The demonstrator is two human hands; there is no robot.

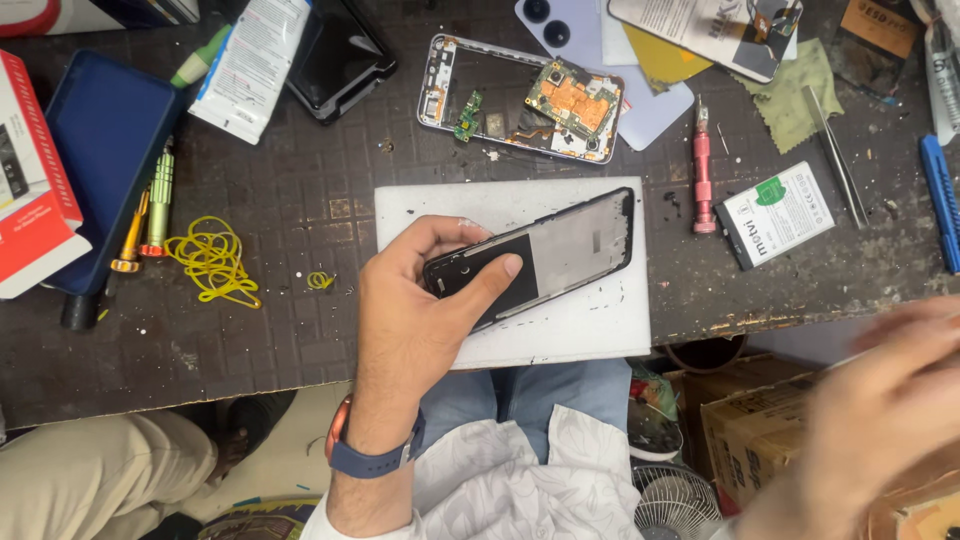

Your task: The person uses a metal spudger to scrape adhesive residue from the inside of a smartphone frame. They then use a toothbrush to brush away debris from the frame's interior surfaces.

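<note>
The phone frame is a flat, long piece with a thin black edge. Its inside is shiny grey, with a dark black part at one end. It is tilted, with the far end pointing up and to the right. It sits over a white mat on the tabletop.

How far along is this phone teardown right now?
Done: the silver phone frame with orange circuit board lies opened on the dark workbench. In hand: the left hand grips a black phone screen frame over the white mat. The blurred right hand is off the bench. Nothing is reassembled.
</note>
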